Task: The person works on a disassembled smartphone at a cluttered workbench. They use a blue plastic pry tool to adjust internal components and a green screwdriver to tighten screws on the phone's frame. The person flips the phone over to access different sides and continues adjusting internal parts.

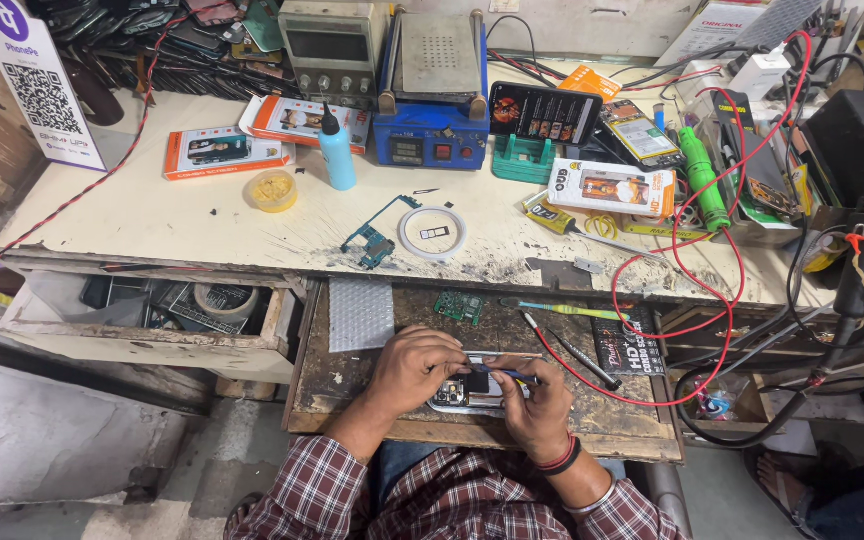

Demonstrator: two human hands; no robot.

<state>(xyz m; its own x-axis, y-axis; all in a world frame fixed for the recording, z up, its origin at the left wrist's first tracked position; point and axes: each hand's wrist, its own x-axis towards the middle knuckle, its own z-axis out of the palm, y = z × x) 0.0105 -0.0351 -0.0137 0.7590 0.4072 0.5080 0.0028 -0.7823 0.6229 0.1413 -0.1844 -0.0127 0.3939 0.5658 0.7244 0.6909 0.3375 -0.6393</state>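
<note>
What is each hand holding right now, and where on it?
The left hand steadies the opened phone from its left end. The right hand grips a thin blue-handled tool near its tip end, over the phone.

— What are you sitting at?

— You face a cream workbench [182, 215], its top scratched and its near edge charred black. A worn wooden pull-out board [352, 395] juts from under that edge toward you.

— And to your left?

— A wooden drawer [142, 335] hangs open below the bench's left end, full of odds and ends.

— The floor?

— Grey concrete floor [42, 440], dusty, shows at the lower left. A pale wall [572, 25] runs along the bench's far edge. The light is even and soft, with faint shadows.
</note>
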